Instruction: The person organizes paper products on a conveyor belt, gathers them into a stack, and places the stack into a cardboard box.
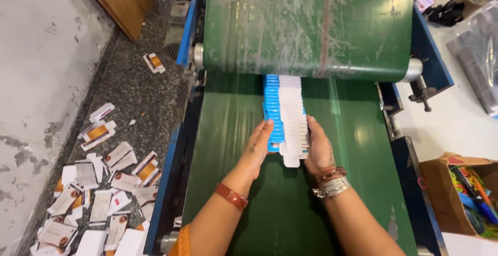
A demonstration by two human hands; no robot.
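A long row of small blue and white cartons [286, 111] lies on the lower green conveyor belt [233, 147], its far end under the upper green belt [311, 22]. My left hand [258, 144] presses against the row's left side near its close end. My right hand [317, 144] presses the right side, so the near cartons are squeezed between both palms. A brown band sits on my left wrist, and metal and brown bands on my right.
Blue machine frame [430, 53] borders the belts. Several flattened cartons [98, 193] litter the stone floor at left. A white table [456, 121] stands at right, with an open cardboard box [461, 193] of colourful items below it.
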